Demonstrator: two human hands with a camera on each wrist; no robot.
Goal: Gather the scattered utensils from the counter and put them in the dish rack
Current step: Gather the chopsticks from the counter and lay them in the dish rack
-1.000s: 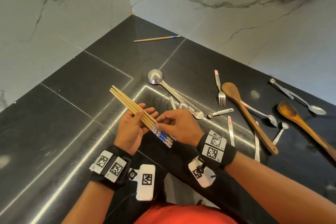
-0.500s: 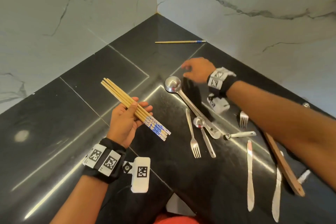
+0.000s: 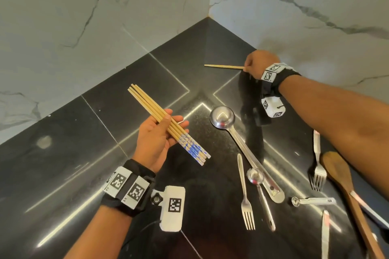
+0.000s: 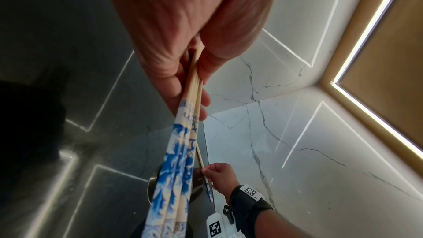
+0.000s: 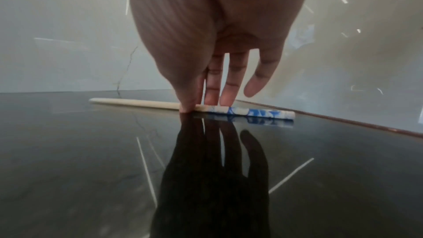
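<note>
Stray chopstick [image 5: 160, 105] at 12 o'clock, my right hand [image 3: 257, 63] pinching it flat; may roll. Left hand [image 3: 155, 143] clamps chopstick bundle [image 3: 168, 126]; may fan.

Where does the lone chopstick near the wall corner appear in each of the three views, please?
Head: lone chopstick lies upper centre, right hand at its right end.
Left wrist: lower centre, running to the right hand, beside the bundle of chopsticks.
Right wrist: across the middle, fingers on it.
Shared landmark: the right hand.
</note>
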